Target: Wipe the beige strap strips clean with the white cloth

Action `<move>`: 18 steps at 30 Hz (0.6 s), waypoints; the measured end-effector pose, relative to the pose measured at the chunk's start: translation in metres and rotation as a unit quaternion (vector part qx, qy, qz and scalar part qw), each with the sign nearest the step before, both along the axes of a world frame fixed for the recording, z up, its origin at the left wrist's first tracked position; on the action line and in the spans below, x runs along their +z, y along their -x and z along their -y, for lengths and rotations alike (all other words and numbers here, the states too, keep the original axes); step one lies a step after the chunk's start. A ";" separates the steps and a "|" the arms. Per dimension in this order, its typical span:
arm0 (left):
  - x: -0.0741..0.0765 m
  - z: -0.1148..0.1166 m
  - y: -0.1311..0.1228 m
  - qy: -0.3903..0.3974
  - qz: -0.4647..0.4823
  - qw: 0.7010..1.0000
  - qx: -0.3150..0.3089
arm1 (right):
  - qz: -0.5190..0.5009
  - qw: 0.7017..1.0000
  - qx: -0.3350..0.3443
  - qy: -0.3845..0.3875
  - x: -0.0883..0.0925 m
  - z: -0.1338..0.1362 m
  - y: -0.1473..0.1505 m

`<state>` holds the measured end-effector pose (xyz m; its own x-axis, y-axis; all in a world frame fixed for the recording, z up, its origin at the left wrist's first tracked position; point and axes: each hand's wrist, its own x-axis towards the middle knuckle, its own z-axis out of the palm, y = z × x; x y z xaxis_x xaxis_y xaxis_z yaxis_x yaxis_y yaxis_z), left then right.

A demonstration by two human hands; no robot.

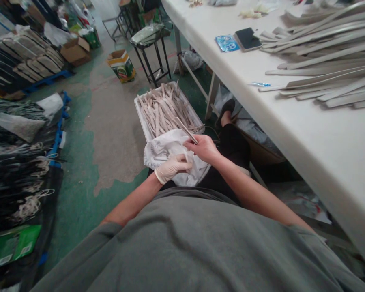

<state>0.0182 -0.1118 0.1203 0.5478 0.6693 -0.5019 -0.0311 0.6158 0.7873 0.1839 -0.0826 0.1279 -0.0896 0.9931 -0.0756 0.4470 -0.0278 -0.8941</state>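
Note:
My right hand, bare, is closed round a thin, stiff, pale strip that points forward and left. Beside it, my left hand wears a whitish glove, with its fingers curled together over my lap. Whatever the left fingers pinch, if anything, is too small to make out. Under both hands a white plastic bag with faint print lies crumpled across my lap. Just ahead, a white plastic crate holds a heap of long beige strips.
To my right runs a long white table bearing grey strips, a blue packet and a dark flat object. A black-legged stool and a carton stand ahead. Bundled cords lie on the left.

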 end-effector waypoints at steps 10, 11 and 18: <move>-0.015 -0.005 0.002 0.081 0.003 0.996 -0.028 | 0.199 0.978 0.030 -0.045 0.007 -0.003 0.006; -0.015 -0.005 0.002 0.085 0.001 0.996 -0.030 | 0.208 0.976 0.032 -0.052 0.007 -0.003 0.006; -0.011 0.003 -0.006 0.044 -0.015 0.998 -0.038 | 0.213 0.975 0.013 -0.066 0.007 -0.010 0.000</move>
